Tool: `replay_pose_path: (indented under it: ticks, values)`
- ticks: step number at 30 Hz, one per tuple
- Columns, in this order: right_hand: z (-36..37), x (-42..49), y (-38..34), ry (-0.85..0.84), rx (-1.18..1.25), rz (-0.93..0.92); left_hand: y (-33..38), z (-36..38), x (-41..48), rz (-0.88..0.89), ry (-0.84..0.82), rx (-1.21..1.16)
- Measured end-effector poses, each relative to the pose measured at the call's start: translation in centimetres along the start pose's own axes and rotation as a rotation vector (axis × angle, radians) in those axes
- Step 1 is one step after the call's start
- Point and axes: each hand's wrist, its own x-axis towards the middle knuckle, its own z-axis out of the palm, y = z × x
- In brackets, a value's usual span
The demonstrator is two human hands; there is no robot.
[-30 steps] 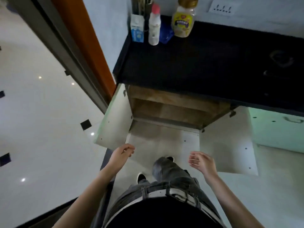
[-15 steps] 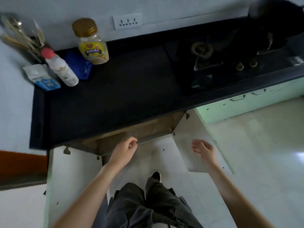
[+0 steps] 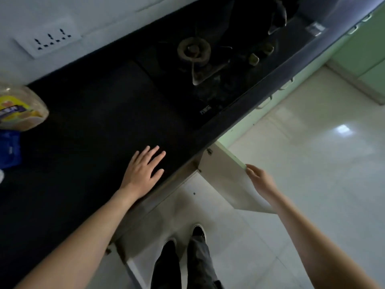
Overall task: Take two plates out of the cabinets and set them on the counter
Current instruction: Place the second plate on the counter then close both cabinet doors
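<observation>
Black surface (image 3: 100,113) along a pale wall, a gas hob (image 3: 208,59) set into it at the right. Left hand (image 3: 143,173) lies flat on the surface near its front edge, fingers (image 3: 155,153) spread, holding nothing. Right hand (image 3: 260,180) touches the outer edge of the open cabinet door (image 3: 225,178) below, fingers curled on it. No plates in sight; the cabinet interior is hidden. A jar (image 3: 18,109) stands far left.
</observation>
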Motion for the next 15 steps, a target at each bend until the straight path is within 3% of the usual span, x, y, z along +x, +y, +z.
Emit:
replay_pose_path:
  ticks: [4, 8, 11, 15]
  values:
    - [0.3, 0.2, 0.0, -0.009, -0.137, 0.009, -1.7, 1.0, 0.4, 0.089, 0.047, 0.021]
    - [1.4, -1.3, -0.5, -0.082, -0.093, 0.08, -1.9, 1.1, 0.6, 0.098, 0.094, -0.008]
    - [3.4, -3.2, -1.1, -0.169, 0.044, 0.13, -1.9, 1.0, 0.5, 0.1, 0.103, -0.021]
    - [8.2, -5.9, -3.4, -0.256, 0.488, 0.205, -2.0, 1.0, 0.6, 0.098, 0.101, -0.03]
